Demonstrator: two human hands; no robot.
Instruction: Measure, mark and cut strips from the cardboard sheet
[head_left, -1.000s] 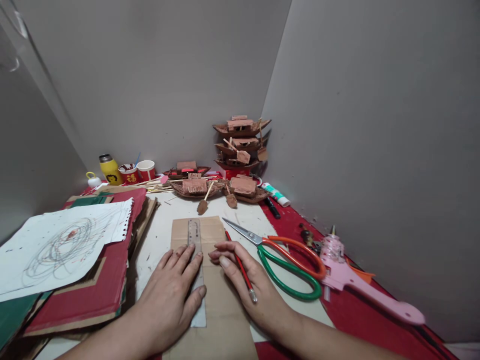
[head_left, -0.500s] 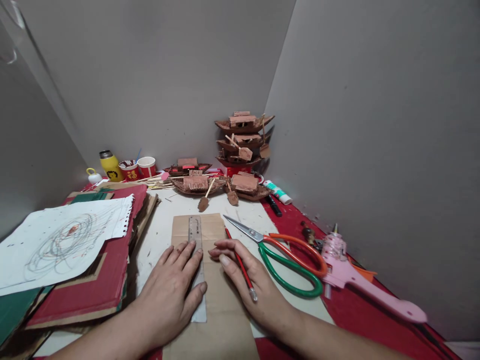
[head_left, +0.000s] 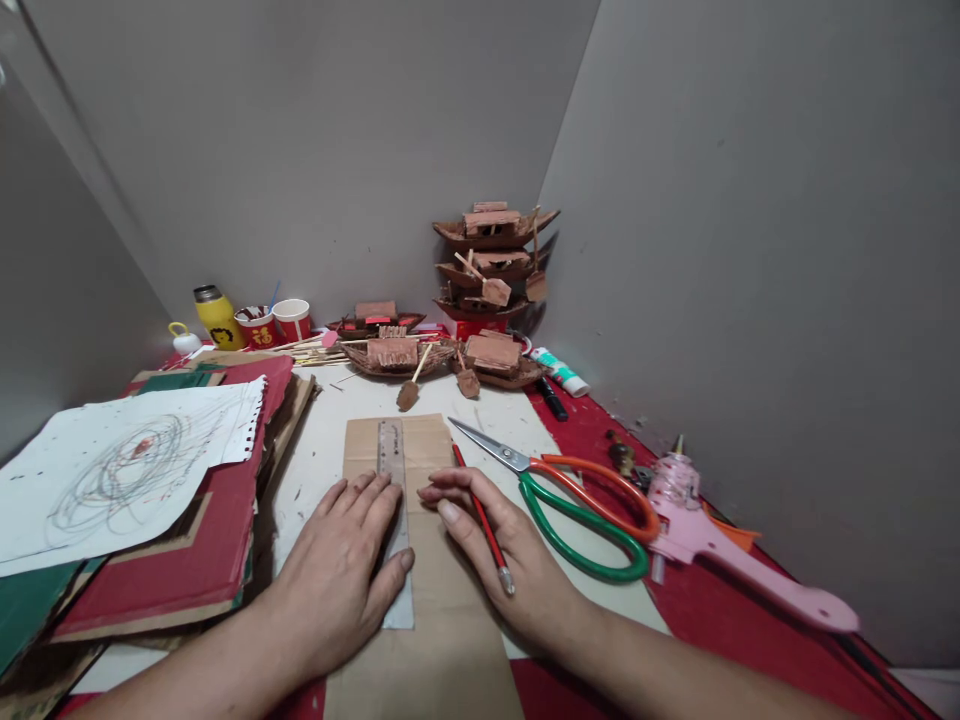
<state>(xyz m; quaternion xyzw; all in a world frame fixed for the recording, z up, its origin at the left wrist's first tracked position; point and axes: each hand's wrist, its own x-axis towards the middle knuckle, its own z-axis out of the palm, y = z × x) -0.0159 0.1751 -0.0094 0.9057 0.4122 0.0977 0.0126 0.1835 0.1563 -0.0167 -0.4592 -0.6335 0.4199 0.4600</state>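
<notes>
My left hand (head_left: 341,565) lies with its fingers stretched out across a clear ruler (head_left: 392,450), pressing it on a brown piece of cardboard (head_left: 442,640). To the right of the ruler, my right hand (head_left: 499,535) rests at the cardboard's right side, fingers bent. A red pencil (head_left: 484,520) sits in it, its tip pointing away from me and its metal end near the palm. Large scissors (head_left: 585,510) with one orange and one green handle lie just beyond my right hand, blades towards the cardboard's top right corner.
A pink glue gun (head_left: 735,555) lies at right. Stacked model boats (head_left: 491,260) and two nearer boats (head_left: 390,355) stand at the back, beside paper cups (head_left: 291,320) and a yellow bottle (head_left: 217,318). Red cardboard sheets (head_left: 225,530) under a scribbled paper (head_left: 127,480) fill the left.
The view has tilted slightly, so the things on the table appear a little higher. Both hands hold nearly the same places on the ruler and the pencil.
</notes>
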